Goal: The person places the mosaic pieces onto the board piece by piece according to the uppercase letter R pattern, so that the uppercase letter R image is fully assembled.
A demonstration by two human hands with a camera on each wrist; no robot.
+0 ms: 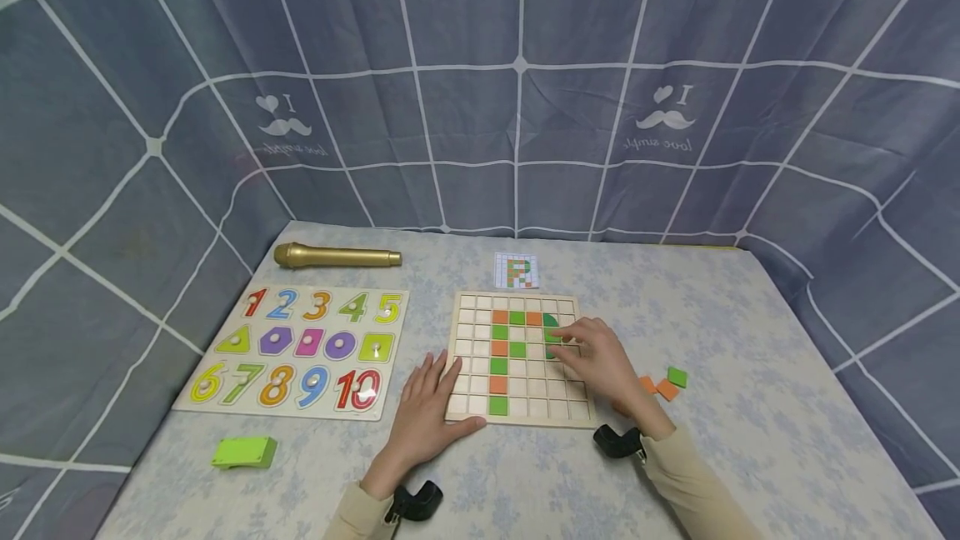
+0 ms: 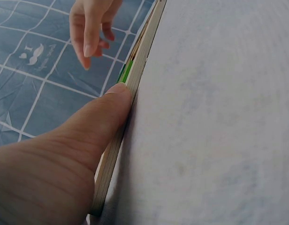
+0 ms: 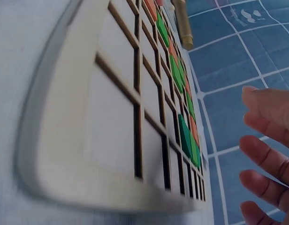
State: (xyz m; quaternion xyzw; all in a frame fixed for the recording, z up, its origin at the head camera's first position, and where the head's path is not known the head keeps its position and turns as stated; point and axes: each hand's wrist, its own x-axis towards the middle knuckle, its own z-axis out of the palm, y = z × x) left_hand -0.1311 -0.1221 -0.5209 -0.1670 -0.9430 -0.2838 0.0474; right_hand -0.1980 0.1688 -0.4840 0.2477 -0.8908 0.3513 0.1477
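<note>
Rests the spread left hand (image 1: 422, 419) against the grid board (image 1: 525, 421), with thumb on the near edge; holds the right hand's (image 1: 603, 361) parted, curved fingers just above green tiles (image 1: 550, 320) in the cells.

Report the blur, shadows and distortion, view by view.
Head: curtain lines bend towards the sides, likely lens distortion; left wrist: a soft shadow lies along the edge of the grid board; right wrist: the board's nearest corner is blurred, the tiles beyond crisper.

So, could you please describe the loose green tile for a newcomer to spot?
On the table, find the wooden grid board. To its right, past the right hand, lie a few loose tiles. The green tile sits farthest right; the others visible are orange.
</note>
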